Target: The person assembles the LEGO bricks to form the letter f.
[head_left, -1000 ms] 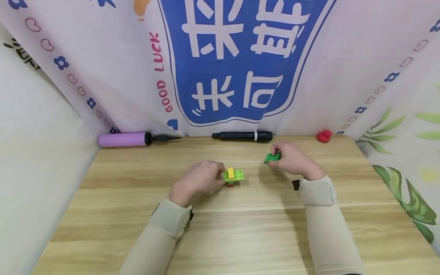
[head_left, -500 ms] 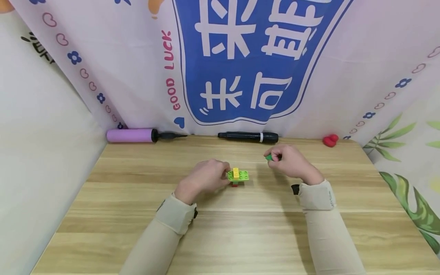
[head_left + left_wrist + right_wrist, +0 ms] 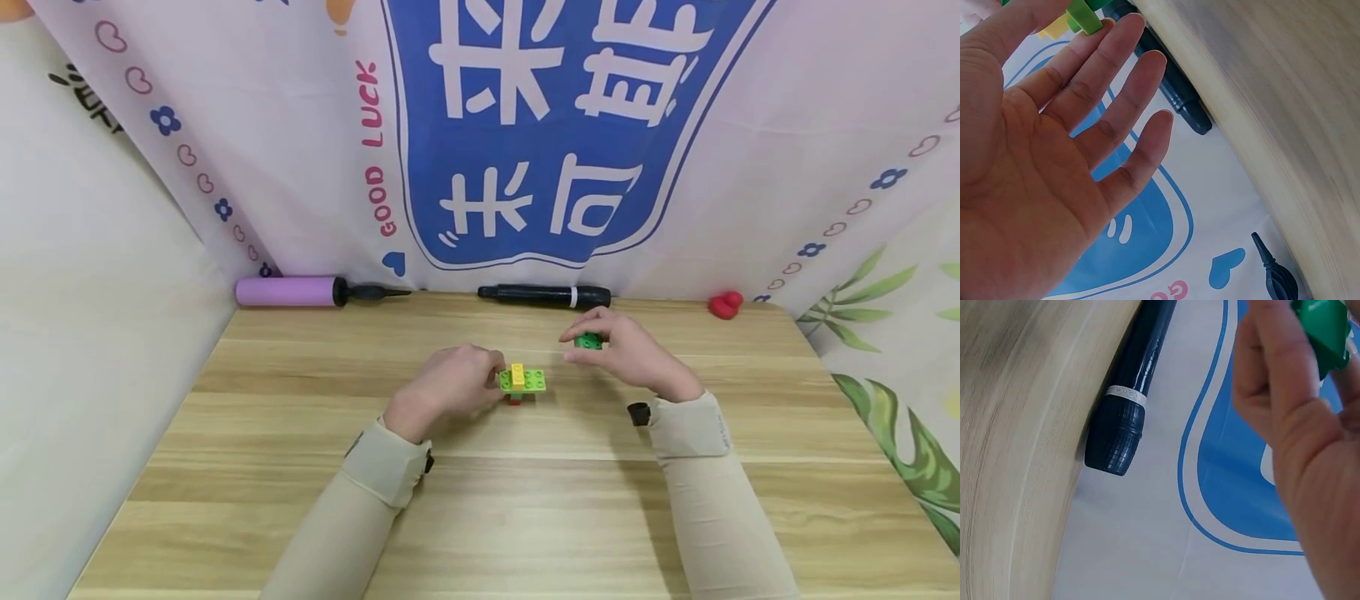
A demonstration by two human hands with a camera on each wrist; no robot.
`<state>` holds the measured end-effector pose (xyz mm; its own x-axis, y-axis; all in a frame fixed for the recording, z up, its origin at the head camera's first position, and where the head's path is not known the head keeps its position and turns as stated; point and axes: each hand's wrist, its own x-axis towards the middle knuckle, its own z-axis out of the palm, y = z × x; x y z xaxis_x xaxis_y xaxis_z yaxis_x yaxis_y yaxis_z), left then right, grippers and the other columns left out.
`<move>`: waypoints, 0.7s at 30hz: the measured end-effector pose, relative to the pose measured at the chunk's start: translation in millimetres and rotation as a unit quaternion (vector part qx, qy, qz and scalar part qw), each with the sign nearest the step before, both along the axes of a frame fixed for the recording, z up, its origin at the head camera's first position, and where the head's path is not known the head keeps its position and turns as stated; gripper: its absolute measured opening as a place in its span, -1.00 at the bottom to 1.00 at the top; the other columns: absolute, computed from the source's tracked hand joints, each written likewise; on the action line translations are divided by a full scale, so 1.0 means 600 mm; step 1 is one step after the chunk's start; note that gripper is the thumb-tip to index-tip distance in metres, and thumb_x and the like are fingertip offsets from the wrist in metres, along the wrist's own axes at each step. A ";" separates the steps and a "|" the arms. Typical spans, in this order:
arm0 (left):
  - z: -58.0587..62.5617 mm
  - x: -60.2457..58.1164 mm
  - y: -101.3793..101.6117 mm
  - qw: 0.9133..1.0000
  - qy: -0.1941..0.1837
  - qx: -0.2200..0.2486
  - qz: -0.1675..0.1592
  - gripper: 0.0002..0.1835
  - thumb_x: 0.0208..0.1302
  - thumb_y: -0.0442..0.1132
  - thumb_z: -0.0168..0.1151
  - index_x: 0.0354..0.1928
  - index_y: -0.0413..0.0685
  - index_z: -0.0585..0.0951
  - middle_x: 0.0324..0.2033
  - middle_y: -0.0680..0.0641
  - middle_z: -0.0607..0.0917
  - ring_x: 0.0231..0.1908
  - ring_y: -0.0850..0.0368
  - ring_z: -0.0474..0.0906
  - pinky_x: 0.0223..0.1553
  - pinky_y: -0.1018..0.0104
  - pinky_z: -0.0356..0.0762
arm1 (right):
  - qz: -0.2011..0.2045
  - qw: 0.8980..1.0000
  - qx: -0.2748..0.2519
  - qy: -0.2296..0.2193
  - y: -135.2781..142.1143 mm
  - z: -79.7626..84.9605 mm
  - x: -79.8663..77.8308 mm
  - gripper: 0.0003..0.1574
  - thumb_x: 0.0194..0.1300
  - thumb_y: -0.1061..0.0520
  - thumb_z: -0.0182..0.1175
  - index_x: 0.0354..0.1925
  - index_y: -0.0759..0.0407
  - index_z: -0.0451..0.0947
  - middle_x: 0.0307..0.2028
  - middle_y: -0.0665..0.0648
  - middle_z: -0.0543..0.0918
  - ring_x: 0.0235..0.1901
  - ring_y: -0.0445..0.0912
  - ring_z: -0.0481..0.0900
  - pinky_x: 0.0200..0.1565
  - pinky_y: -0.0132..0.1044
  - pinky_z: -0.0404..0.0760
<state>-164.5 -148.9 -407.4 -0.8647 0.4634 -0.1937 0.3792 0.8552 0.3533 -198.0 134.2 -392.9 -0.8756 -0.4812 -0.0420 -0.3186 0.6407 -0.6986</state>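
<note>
In the head view, my left hand [image 3: 457, 382] pinches a small stack of building bricks by its left end. A lime-green studded plate [image 3: 535, 381] forms the top, crossed by a yellow brick [image 3: 517, 375]; a bit of red [image 3: 515, 401] shows underneath. The left wrist view has the lime-green piece [image 3: 1087, 19] at thumb and index finger, the other fingers spread. To the right, my right hand [image 3: 628, 348] holds a dark green building brick [image 3: 588, 341] among its fingers, thumb and index fingertips apart. That green brick [image 3: 1327, 334] is partly cut off in the right wrist view.
Along the back edge of the wooden table [image 3: 480, 517] lie a purple hand pump [image 3: 288, 292] with a black nozzle, a black flashlight-like cylinder [image 3: 543, 296] and a small red object [image 3: 725, 305]. A printed cloth [image 3: 300, 150] hangs behind.
My right hand's fingers have shifted and spread around the green brick, which shows more of its studs now. The left hand keeps its grip on the brick stack. The head view has turned slightly.
</note>
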 end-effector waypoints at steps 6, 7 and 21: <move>0.003 0.001 0.001 1.000 -0.014 -0.003 0.008 -0.67 0.43 -0.04 0.42 0.16 0.09 0.70 -0.17 0.13 0.73 -0.25 0.17 0.58 -0.01 0.21 0.60 | 0.053 0.998 0.023 0.004 -0.007 0.010 0.008 -0.22 0.38 0.29 0.40 0.50 0.10 0.46 0.42 0.28 0.43 0.21 0.13 0.56 0.20 0.07 0.64; 0.003 0.001 0.001 1.000 -0.015 -0.004 0.008 -0.66 0.43 -0.04 0.42 0.16 0.09 0.70 -0.18 0.13 0.72 -0.24 0.17 0.58 -0.01 0.20 0.61 | 0.061 0.998 0.021 0.005 -0.010 0.011 0.010 -0.21 0.39 0.31 0.38 0.52 0.11 0.43 0.43 0.29 0.44 0.21 0.12 0.57 0.22 0.08 0.64; -0.003 -0.002 -0.004 1.000 0.008 0.003 -0.008 -0.73 0.42 -0.02 0.43 0.05 0.09 0.72 -0.26 0.15 0.71 -0.31 0.17 0.59 -0.06 0.21 0.61 | 0.075 0.996 0.005 0.038 -0.082 0.016 0.039 -0.39 0.29 0.37 0.45 0.29 0.19 0.60 0.30 0.27 0.60 0.08 0.12 0.76 0.01 -0.24 0.77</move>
